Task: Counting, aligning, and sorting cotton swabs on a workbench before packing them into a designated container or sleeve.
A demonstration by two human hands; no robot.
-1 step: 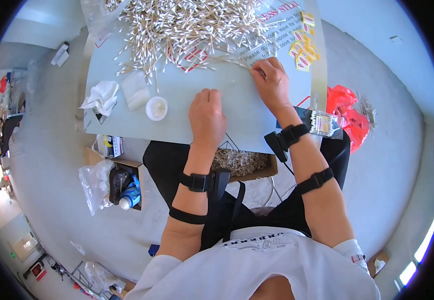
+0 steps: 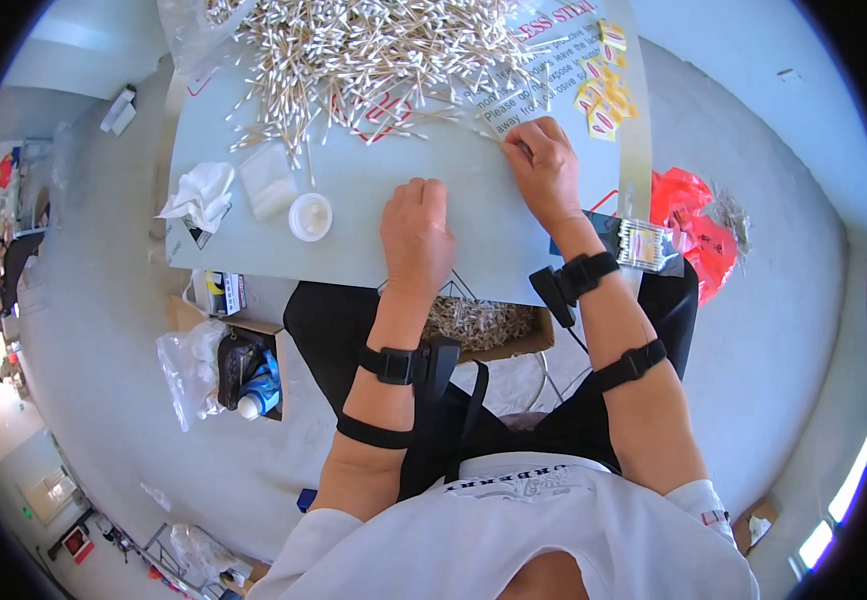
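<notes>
My left hand [image 2: 418,236] rests on the metal-topped table with its fingers curled under. Whatever it may hold is hidden beneath the fingers. Farther right and forward, my right hand [image 2: 544,170] is closed, thumb against fingers, close to the near right edge of a big heap of cotton swabs [image 2: 384,50]. A few loose swabs lie near its fingertips, but I cannot make out what is in the pinch. Left of my left hand stands a small round white tub [image 2: 311,217] with pale contents. Beyond my right hand several yellow-and-white paper labels [image 2: 604,98] lie scattered.
A crumpled tissue [image 2: 202,195] and a stack of clear bags [image 2: 269,182] lie on the table's left. At its right edge sits a packet of swabs [image 2: 644,245], beside a red plastic bag [image 2: 694,230]. Below are a box of swabs [image 2: 484,325] and an open carton [image 2: 264,335].
A see-through rectangular patch beside my right fingertips in the earlier frame no longer shows. Both hands keep nearly the same place and closed shape.
</notes>
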